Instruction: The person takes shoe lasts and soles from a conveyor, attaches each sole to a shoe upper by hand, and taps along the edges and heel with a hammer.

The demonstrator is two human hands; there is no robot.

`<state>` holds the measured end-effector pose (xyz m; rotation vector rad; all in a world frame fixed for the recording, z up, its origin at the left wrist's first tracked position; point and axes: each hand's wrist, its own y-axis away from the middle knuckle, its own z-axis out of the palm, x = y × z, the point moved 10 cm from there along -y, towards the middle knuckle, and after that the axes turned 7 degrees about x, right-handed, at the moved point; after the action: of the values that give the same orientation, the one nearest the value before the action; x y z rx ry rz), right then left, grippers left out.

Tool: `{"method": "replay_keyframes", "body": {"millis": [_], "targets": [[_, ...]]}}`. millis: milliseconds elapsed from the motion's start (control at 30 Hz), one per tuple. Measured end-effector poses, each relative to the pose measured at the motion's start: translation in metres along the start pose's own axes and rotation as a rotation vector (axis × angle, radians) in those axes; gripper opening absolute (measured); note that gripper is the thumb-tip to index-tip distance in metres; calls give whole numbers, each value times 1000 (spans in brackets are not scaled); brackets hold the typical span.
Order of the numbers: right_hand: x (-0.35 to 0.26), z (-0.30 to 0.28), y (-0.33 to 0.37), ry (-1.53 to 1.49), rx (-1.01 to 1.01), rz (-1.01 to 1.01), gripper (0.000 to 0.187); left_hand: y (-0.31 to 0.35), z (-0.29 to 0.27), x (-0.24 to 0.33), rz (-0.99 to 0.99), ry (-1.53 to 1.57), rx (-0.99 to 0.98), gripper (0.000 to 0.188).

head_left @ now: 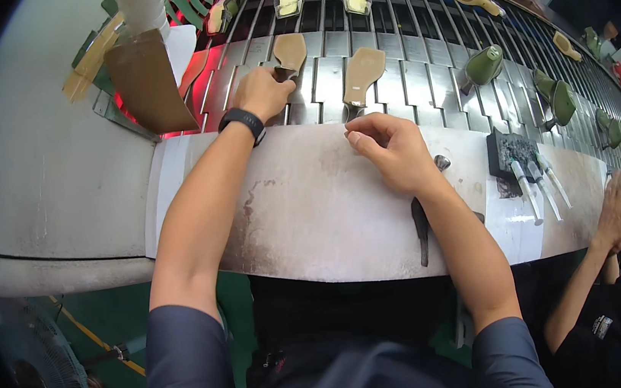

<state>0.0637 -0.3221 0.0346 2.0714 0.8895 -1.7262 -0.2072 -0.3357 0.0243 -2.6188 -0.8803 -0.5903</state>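
My left hand (262,94), with a dark wristband behind it, is closed at the narrow, dark end of a tan shoe sole (290,51) on the metal slats. To its right, a second tan shoe sole (365,76) lies with its narrow end toward me. Just below that end, my right hand (397,149) hovers over the worktable's far edge. Its thumb and forefinger are brought together in a pinch; whatever they hold is too small to make out. Beside my right forearm rests a dark-handled tool (421,231), partly hidden.
Several syringes (537,182) lean on a black block (511,150) on the worktable (306,225). Green heeled shoes (484,65) ride the slatted conveyor (420,82). A brown board (147,84) stands at left. A co-worker's hands (615,209) are at right; a fan (45,381) is lower left.
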Motion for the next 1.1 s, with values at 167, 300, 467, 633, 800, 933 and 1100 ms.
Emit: {"method": "replay_keyframes", "body": {"millis": [167,300,467,633,800,933,1100], "targets": [[-9,11,12,-327,-22,72,61,118,-59,90,425,322,251,22],[-5,28,18,-324,-188,184,45,175,-52,106,518,277,166,15],[6,19,12,-239,-111,122,35,102,-75,66,326,459,138,14],[-4,17,9,-274,-122,178,30,-91,7,16,218,291,177,53],[3,11,7,-281,-134,88,37,-263,79,-15,22,-85,245,120],[-6,11,5,-241,-67,-35,44,-352,112,-28,-94,-143,306,134],[-8,-1,9,-250,-27,-8,46,-372,124,-51,-140,-237,345,99]]}}
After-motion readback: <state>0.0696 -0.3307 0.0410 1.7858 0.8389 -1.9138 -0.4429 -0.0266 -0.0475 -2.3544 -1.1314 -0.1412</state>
